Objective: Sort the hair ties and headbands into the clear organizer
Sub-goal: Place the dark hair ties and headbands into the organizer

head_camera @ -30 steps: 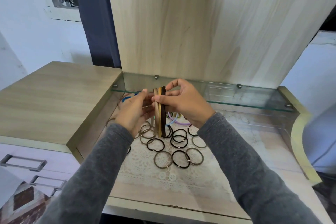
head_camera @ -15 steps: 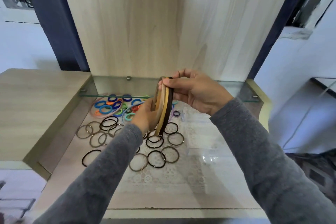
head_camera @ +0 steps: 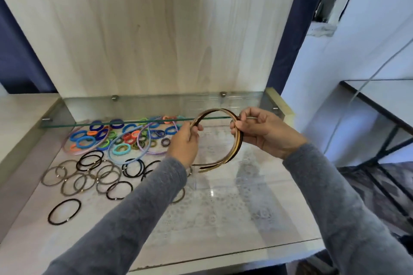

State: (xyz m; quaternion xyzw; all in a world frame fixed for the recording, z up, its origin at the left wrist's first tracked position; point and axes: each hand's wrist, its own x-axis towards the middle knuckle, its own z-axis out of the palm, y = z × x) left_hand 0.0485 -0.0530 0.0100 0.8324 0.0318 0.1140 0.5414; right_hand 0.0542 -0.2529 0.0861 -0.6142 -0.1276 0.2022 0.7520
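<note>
Mid-frame, my left hand (head_camera: 185, 145) and right hand (head_camera: 266, 131) are pinching opposite sides of the stacked thin brown, tan and black plastic headbands (head_camera: 238, 145), likely light, springy and slippery.

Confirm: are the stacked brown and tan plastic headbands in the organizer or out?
Out. Left hand and right hand grip the brown and tan headbands above the table.

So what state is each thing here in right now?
Stack of brown, tan and black plastic headbands, held in the air between both hands.
Left hand, gripping the stack's left side.
Right hand, pinching its right side.
Colourful fabric hair ties, loose pile, unsorted.
Thin black and brown elastic hair ties, scattered flat.
Clear plastic organizer, on the lace mat, looks empty.
</note>
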